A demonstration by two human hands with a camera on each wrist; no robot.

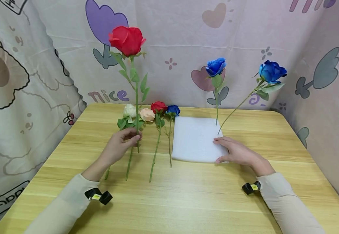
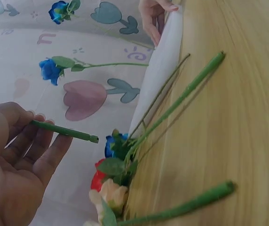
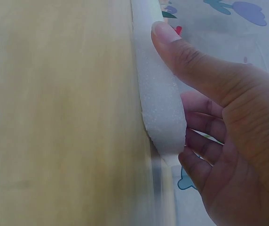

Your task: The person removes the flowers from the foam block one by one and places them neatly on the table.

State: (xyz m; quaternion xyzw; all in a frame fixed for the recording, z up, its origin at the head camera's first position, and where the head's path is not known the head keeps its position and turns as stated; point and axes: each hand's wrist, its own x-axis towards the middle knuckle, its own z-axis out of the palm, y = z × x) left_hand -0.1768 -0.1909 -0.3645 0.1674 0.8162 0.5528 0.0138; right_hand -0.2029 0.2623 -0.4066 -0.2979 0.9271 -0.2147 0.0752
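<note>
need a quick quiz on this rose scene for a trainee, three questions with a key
1. Pick one: the left hand holds a rose that is a) white, b) red, c) peach.
2. True or false: the right hand holds a rose.
3. How many blue roses stand in the white slab?

Key:
1. b: it pinches the stem of a red rose.
2. False: it touches the slab.
3. Two.
</note>
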